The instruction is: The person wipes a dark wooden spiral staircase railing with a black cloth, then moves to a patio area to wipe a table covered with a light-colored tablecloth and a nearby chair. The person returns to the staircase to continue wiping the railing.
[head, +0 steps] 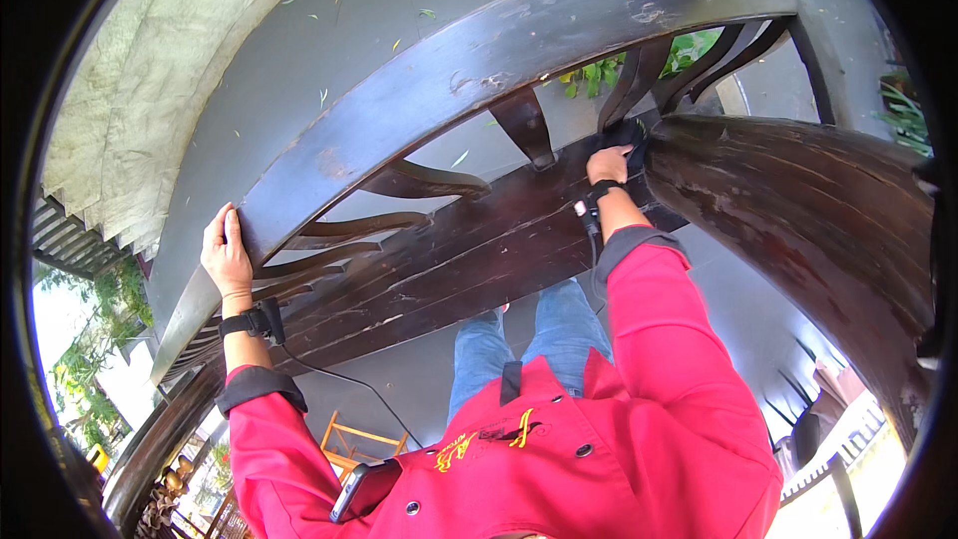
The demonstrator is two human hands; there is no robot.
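A dark wooden bench with a curved top rail (449,82) and wavy back slats (524,127) stretches across the view before me. My left hand (227,254) grips the rail's outer edge at the left, thumb on top. At the bench's right end, my right hand (610,165) presses a dark cloth (636,142) onto the plank seat (479,247), beside the base of a slat. Part of the cloth is hidden by the hand. Both wrists wear black straps with small devices and cables.
A thick, rough wooden trunk-like piece (786,217) rises at the right of the seat. Green plants (599,75) show behind the back slats. A pale stone wall (157,67) stands at the upper left. An orange wooden frame (359,438) is low behind my left arm.
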